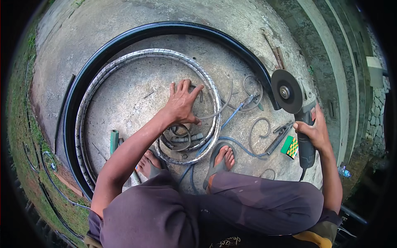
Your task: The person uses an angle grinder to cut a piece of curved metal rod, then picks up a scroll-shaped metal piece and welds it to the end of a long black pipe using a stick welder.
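My right hand [313, 130] is wrapped around the dark body of an angle grinder [307, 151], held up on the right with its black disc [286, 91] toward the left. The disc's motion cannot be told. With fingers spread, my left hand [182, 101] reaches inside a silver, ridged hoop [155, 51] on the concrete. A small dark piece lies by its fingertips; whether they touch is unclear. A thin grey curled strip [225, 106] runs beside the thumb across the hoop. Below the hand sits a loose coil of flat strip [189, 142].
A thick black curved tube [165, 28] arcs around the hoop. My sandalled feet [223, 159] rest at its near edge. Blue cord [233, 117], pliers-like tools [281, 132], a green-and-yellow box [290, 146] and a green tube [114, 140] lie about. Concrete steps [331, 62] rise on the right.
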